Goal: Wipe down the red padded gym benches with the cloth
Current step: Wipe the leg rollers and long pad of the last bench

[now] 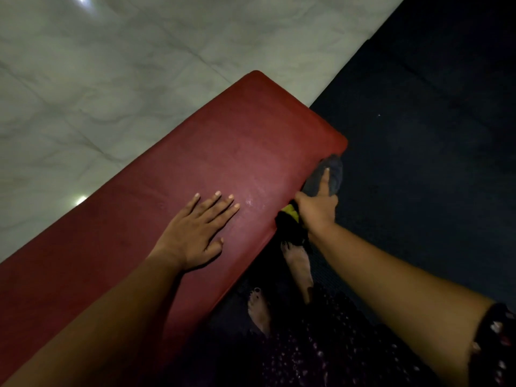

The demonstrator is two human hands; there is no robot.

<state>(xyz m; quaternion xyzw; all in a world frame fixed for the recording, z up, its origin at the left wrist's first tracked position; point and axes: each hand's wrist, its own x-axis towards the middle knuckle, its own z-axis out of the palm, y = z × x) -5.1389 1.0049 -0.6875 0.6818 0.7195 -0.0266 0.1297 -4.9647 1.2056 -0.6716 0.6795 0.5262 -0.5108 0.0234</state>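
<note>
Your bare feet (298, 263) are on the dark rubber floor mat (418, 163), just beside the long red padded gym bench (237, 152). Left hand (195, 233) lies flat on the pad top, fingers (220, 208) straight and spread, holding nothing. I read it as bracing. Right hand (317, 210) has its fingers curled round the bunched grey cloth (335, 169), index laid along it, pressed to the bench's near side edge close to the far corner. The bench's long axis runs near-left to far-right. The cloth sits on its right edge, so the next stroke probably follows that edge, and the right hand is nearer. Pale marble floor (111, 79) lies beyond.
</note>
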